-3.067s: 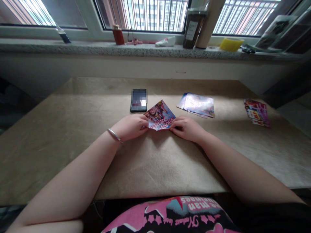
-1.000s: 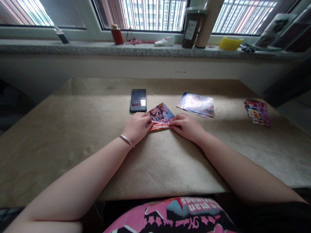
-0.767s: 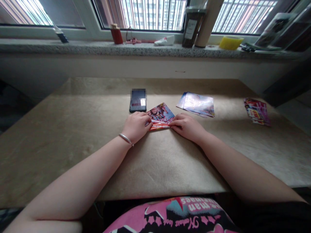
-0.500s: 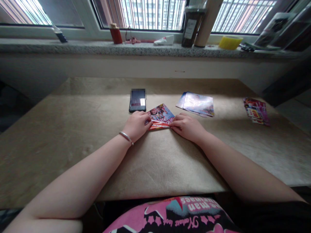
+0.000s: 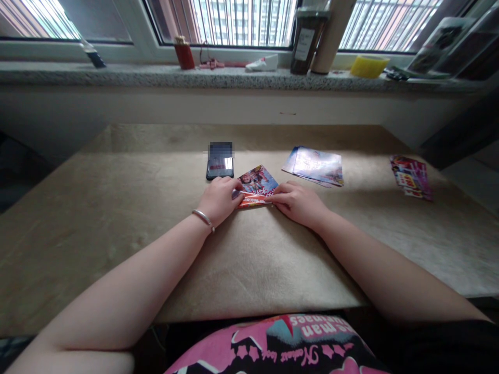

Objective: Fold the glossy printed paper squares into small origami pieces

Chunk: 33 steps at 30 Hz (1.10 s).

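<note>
Between my hands lies a colourful printed sheet of paper [image 5: 257, 181], its near edge folded over into a red and orange strip. My left hand [image 5: 220, 197] grips the sheet's left corner, thumb and fingers closed on it. At the right corner, my right hand [image 5: 298, 202] presses the fold with its fingers together and the index finger lying along the strip. Just beyond my left hand is a black phone [image 5: 220, 161], its screen partly blurred. A small stack of glossy printed sheets [image 5: 317, 165] rests beyond my right hand.
Several folded red and purple paper pieces [image 5: 411, 177] lie at the table's right. On the stone windowsill [image 5: 234, 79] behind stand a red container [image 5: 184, 54], a dark jar [image 5: 307, 41], a yellow tape roll [image 5: 369, 66] and a white crumpled item [image 5: 262, 63].
My right index finger has slid slightly left along the folded strip. My left hand stays on its corner, and the sheet remains in nearly the same place.
</note>
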Tool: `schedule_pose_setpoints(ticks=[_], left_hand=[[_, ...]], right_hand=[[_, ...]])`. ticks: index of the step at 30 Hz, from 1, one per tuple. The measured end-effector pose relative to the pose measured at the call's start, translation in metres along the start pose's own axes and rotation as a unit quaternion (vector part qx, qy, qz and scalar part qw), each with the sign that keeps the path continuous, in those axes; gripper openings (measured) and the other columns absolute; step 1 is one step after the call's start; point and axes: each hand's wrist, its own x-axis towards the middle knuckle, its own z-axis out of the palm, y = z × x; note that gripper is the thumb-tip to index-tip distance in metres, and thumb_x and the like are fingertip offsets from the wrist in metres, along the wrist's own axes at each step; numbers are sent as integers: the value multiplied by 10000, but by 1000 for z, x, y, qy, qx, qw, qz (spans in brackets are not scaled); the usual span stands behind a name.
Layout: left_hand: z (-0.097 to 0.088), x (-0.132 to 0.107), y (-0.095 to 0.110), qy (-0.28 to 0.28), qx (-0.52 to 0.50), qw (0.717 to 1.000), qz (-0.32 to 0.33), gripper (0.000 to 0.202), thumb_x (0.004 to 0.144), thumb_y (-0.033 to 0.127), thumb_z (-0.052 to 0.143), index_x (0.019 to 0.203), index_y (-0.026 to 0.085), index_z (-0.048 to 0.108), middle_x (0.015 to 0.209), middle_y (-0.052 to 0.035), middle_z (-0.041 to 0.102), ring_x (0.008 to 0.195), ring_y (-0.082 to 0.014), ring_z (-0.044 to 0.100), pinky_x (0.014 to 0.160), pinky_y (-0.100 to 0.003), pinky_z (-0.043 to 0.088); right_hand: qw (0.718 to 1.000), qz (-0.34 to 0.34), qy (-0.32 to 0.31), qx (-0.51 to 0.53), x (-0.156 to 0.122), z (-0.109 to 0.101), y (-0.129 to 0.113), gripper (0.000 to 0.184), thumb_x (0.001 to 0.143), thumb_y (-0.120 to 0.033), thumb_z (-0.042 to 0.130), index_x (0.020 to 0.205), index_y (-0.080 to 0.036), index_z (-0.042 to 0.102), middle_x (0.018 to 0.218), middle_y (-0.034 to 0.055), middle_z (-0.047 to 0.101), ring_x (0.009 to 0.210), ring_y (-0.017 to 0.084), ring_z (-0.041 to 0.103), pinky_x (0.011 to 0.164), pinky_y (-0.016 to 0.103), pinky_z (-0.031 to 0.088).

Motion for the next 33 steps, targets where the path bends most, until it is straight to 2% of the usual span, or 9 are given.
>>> schedule_pose_setpoints(ticks=[5,11,17,33], left_hand=[[0,-1,-2,-6,-15,999,43,200,841,255,526,846,178,711,918,-75,649,873,-198,575,821,-326,468],[-7,-5,-2,-35,10,995,97,312,897,319,448,940,194,730,957,-69,667,862,-179,597,783,-296,479],[-9,-6,4,-44,67,992,96,332,915,300,423,937,185,734,941,-74,667,838,-190,592,735,-294,469],[-7,-10,15,0,134,984,114,340,913,310,419,823,155,708,913,-92,645,823,-210,583,706,-316,473]], right_hand=[[1000,-9,-3,-11,0,1,0,284,891,-229,507,1074,-315,706,996,47,677,875,194,551,703,297,409],[1000,-5,-2,-13,1,2,1,296,889,-229,509,1097,-328,695,998,40,677,878,195,547,711,301,406],[1000,0,-7,-23,0,3,1,299,885,-234,511,1101,-333,692,1004,37,673,880,203,541,687,304,395],[999,-4,-8,-46,0,2,-1,296,886,-247,511,1110,-323,688,988,31,676,863,191,545,664,292,379]])
